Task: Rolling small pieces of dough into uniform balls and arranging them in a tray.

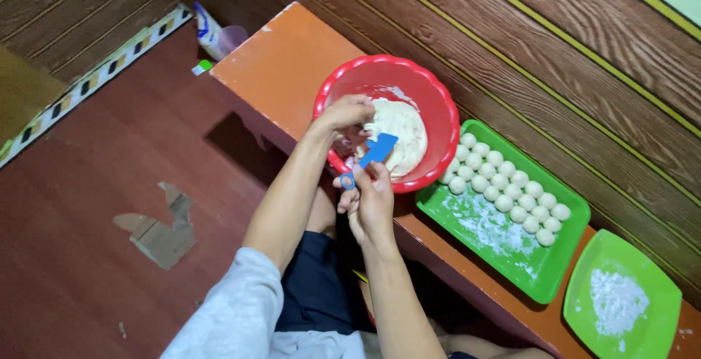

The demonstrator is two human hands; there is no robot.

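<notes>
left hand (347, 114): closed, pinching the pale soft dough mass (400, 134) inside the round red plastic bowl (431, 96)
right hand (370, 202): gripping the blue plastic scraper (374, 151) at the bowl rim
bowl: on the orange desk (285, 67), beside the green tray of dough balls (511, 246)

Left hand (345, 113) reaching forward, wrist bent, fingers curled downward. Right hand (371, 200) raised close beside it, fingers closed in a grip. Both forearms bare, extended, nearly parallel.
</notes>
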